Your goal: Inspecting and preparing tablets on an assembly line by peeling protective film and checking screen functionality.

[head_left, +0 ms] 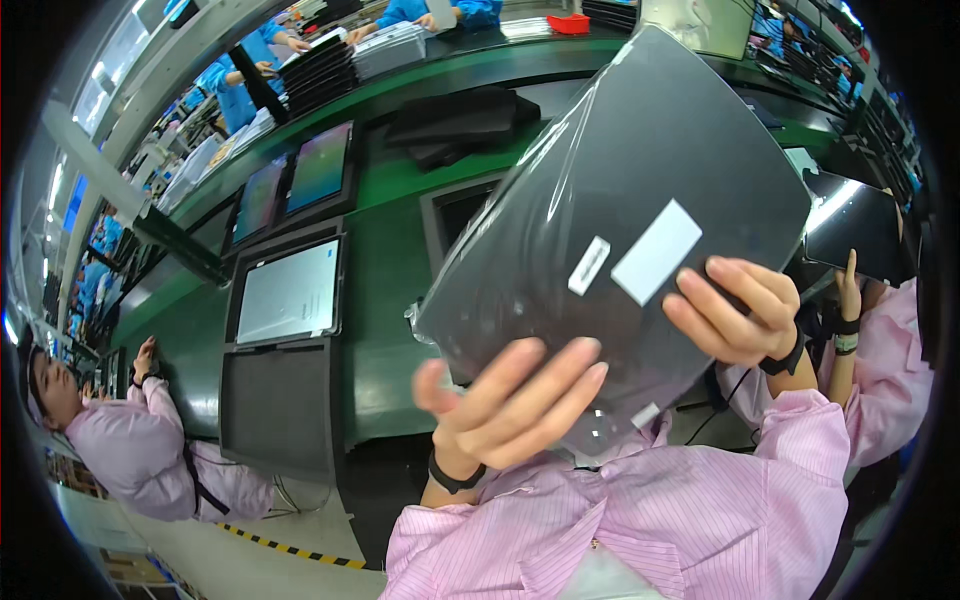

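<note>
Up in front of me, tilted, is a large flat dark-grey panel (610, 150) in clear plastic film. Two white labels sit on its face, and a smaller one lies near its lower edge. My left hand (520, 405) holds it at the lower left, fingers laid across the film. At its right side my right hand (735, 305) grips it with bent fingers on the face. The panel's far side is hidden, and so is whatever touches it there. Behind its left edge, a dark foam tray (435, 225) shows in part on the green conveyor (385, 300).
To the left, a foam tray holds a silver tablet-like device (290, 293) beside a bare tray section (275, 400). Beyond are two trays with lit screens (320, 168) and black foam pieces (455, 120). A co-worker in pink (130, 440) is at left; another at right holds a dark panel (855, 225).
</note>
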